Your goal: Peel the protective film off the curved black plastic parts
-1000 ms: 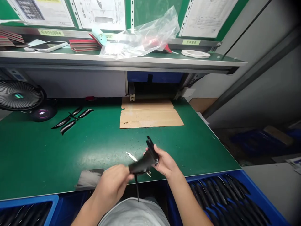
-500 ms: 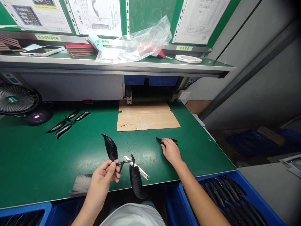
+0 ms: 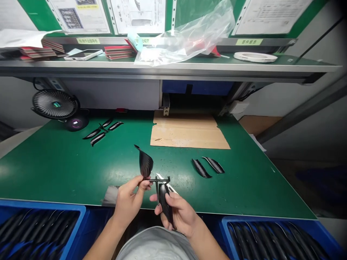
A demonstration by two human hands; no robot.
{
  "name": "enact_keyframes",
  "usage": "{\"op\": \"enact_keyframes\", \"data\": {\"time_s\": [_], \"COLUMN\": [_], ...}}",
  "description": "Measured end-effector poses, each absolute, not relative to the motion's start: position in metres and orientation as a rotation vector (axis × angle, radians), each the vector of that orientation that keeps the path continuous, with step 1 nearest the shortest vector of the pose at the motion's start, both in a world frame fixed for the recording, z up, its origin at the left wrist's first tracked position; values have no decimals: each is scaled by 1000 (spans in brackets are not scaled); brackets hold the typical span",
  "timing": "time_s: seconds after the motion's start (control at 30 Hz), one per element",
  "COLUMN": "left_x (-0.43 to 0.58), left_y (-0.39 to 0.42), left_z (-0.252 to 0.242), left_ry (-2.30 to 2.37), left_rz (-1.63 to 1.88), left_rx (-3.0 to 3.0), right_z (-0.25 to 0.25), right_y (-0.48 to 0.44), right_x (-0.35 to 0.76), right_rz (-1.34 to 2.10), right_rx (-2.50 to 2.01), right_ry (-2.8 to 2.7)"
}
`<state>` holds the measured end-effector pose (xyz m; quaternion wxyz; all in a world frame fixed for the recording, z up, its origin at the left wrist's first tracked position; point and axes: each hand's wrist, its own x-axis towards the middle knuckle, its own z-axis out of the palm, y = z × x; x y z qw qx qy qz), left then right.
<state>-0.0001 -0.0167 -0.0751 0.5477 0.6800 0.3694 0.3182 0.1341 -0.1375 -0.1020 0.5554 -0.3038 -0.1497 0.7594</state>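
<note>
My left hand (image 3: 132, 196) pinches a black plastic sprue (image 3: 159, 180) at the base of its upper leaf-shaped piece (image 3: 145, 163), which points up. My right hand (image 3: 180, 213) has its thumb and fingers closed around the lower ribbed black piece (image 3: 164, 202) on the same sprue. Both pieces still join the thin T-shaped runner. Behind it on the green table lies a silver utility knife (image 3: 172, 189), partly hidden by the sprue and my right hand. Two loose black pieces (image 3: 201, 168) rest side by side on the table, right of my hands.
Another black sprue with several pieces (image 3: 98, 134) lies at back left, near a small fan (image 3: 55, 104). Cardboard (image 3: 189, 133) covers the back middle. Blue bins (image 3: 81, 216) of black pieces stand at both front corners. A shelf (image 3: 173, 70) with a plastic bag (image 3: 187, 39) crosses above.
My right hand has let go of the loose pieces at right and come left to grip the lower piece of the sprue. The view has turned left.
</note>
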Motion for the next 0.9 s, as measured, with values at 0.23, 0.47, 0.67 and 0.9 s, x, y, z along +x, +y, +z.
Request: {"op": "enact_keyframes", "data": {"time_s": [0.23,0.47,0.67,0.9], "left_x": [-4,-13,-22,-44], "left_y": [-17,-19,-12,-6], "left_z": [-76,-70,-73,-58], "left_ry": [883,883,882,816], "left_rz": [581,606,684,605], "left_rx": [1181,1097,946,1063], "right_z": [-58,-38,-31,-30], "right_y": [-135,-120,-104,-83], "right_x": [167,171,161,169], "right_rz": [954,194,-109,596], "right_rx": [-1699,-1878,-1745,-1541], "right_ry": [-1483,-2141,-2358,-1481]}}
